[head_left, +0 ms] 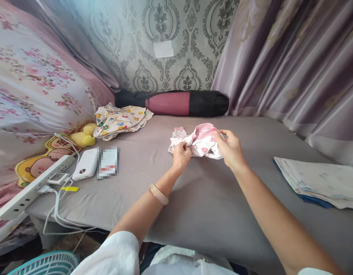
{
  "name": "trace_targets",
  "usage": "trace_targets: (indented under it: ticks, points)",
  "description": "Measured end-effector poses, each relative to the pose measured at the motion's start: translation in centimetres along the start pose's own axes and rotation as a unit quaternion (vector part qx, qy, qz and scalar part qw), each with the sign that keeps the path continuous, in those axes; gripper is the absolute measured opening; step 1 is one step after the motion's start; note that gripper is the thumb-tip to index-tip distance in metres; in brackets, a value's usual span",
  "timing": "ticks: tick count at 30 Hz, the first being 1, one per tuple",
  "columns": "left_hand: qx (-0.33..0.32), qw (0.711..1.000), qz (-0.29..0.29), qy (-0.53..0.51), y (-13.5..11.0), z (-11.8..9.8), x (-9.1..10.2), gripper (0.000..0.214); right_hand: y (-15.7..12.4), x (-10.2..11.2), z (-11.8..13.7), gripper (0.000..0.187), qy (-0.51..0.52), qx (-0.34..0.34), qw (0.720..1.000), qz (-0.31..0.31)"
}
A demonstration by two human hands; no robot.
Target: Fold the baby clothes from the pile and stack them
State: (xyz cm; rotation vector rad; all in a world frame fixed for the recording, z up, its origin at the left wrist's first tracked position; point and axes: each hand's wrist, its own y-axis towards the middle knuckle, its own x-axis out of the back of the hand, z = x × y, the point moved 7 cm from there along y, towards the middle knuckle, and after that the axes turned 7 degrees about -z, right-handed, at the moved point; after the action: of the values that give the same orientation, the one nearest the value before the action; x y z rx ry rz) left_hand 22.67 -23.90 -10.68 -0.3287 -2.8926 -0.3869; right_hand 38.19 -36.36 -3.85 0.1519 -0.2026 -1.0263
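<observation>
A small pink and white printed garment (199,142) is bunched up on the grey bed sheet (210,198). My left hand (181,154) pinches its near left edge with closed fingers. My right hand (229,146) grips its right side, fingers curled into the cloth. A pale bangle (158,194) sits on my left wrist. Part of the garment lies flat behind my left hand.
A crumpled cream printed garment (119,120) lies at the back left, by a yellow plush toy (83,136). A power bank (86,164), a power strip (30,188) with cables and a rolled mat (172,103) are nearby. Folded cloths (319,181) lie at the right.
</observation>
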Motion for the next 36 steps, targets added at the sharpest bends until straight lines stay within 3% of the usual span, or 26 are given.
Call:
trace_targets:
  ticks: [4, 8, 12, 14, 18, 21, 23, 26, 30, 33, 36]
  points:
    - [0.072, 0.987, 0.021, -0.141, 0.8, -0.4, 1.8, 0.018, -0.1, 2.4, 1.2, 0.053, 0.013, -0.043, 0.998, 0.037]
    - [0.079, 0.977, 0.034, -0.196, 1.2, -3.7, 5.3, 0.020, -0.9, 4.4, 3.9, 0.052, -0.038, -0.052, 0.986, 0.151]
    - [-0.013, 0.987, 0.033, -0.155, 1.5, -9.1, 9.9, 0.016, -2.3, 6.2, 8.1, 0.050, -0.089, -0.025, 0.954, 0.284]
    - [-0.074, 0.989, 0.084, -0.099, 1.4, -12.5, 11.6, 0.018, -2.6, 7.5, 10.6, 0.047, -0.103, -0.016, 0.946, 0.306]
    - [-0.187, 0.969, 0.148, 0.068, 1.1, -20.1, 14.7, 0.026, -1.7, 10.4, 17.0, 0.034, -0.164, 0.091, 0.948, 0.257]
    - [-0.283, 0.945, 0.115, 0.114, 1.7, -25.5, 16.7, 0.034, -0.1, 12.1, 21.7, 0.033, -0.168, 0.226, 0.950, 0.138]
    - [-0.347, 0.927, 0.066, 0.123, 2.4, -28.0, 17.6, 0.036, 1.0, 12.2, 23.0, 0.041, -0.157, 0.264, 0.947, 0.098]
    - [-0.366, 0.905, 0.100, 0.193, 3.9, -28.1, 16.4, 0.023, 2.3, 10.4, 21.6, 0.044, -0.231, 0.235, 0.927, 0.178]
    - [-0.340, 0.931, 0.045, 0.125, 5.6, -26.5, 16.1, 0.020, 3.7, 10.6, 20.8, 0.040, -0.162, 0.252, 0.946, 0.129]
    - [-0.338, 0.928, 0.070, 0.138, 6.1, -24.8, 14.7, 0.021, 4.4, 9.3, 18.7, 0.039, -0.170, 0.206, 0.948, 0.176]
    - [-0.347, 0.929, 0.020, 0.125, 6.7, -24.1, 14.3, 0.024, 5.4, 8.6, 17.4, 0.039, -0.134, 0.216, 0.955, 0.151]
